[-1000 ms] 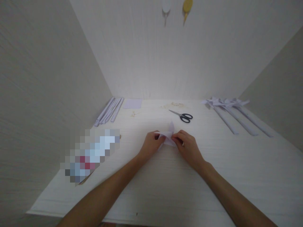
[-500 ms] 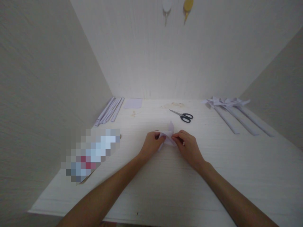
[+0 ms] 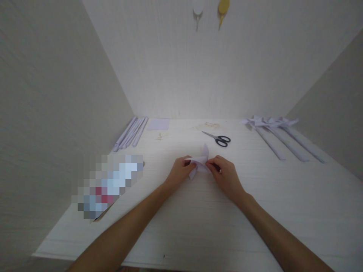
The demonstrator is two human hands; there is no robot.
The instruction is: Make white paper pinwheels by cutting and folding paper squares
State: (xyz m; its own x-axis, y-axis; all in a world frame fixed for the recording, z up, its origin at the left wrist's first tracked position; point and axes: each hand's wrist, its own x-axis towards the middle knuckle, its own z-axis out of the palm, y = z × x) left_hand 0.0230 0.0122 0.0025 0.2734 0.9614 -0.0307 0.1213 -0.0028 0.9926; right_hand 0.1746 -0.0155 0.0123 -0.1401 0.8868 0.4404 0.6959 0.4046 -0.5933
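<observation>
A pale paper pinwheel (image 3: pixel 200 161) with curled, pointed blades is between my hands, near the middle of the table. My left hand (image 3: pixel 181 169) grips its left side, the thumb across the front. On the right, the fingertips of my right hand (image 3: pixel 222 170) are pinched at the paper's edge; whether they also hold something small is too fine to see. Behind the pinwheel lie scissors (image 3: pixel 217 139) with black handles, their blades pointing left. Three finished-looking paper pinwheels on sticks (image 3: pixel 279 138) rest at the back right.
Several rolled paper sticks (image 3: pixel 131 133) lie at the back left beside a square paper sheet (image 3: pixel 159 124). Small tan bits (image 3: pixel 211 124) are scattered near the back wall. A blurred-out object (image 3: pixel 113 187) lies left. Two hooks, one yellow (image 3: pixel 223 7), hang on the wall.
The pinwheel's blades have shifted slightly in my fingers, the left one looking flatter. Both hands stay in nearly the same place. The whole view has moved a little.
</observation>
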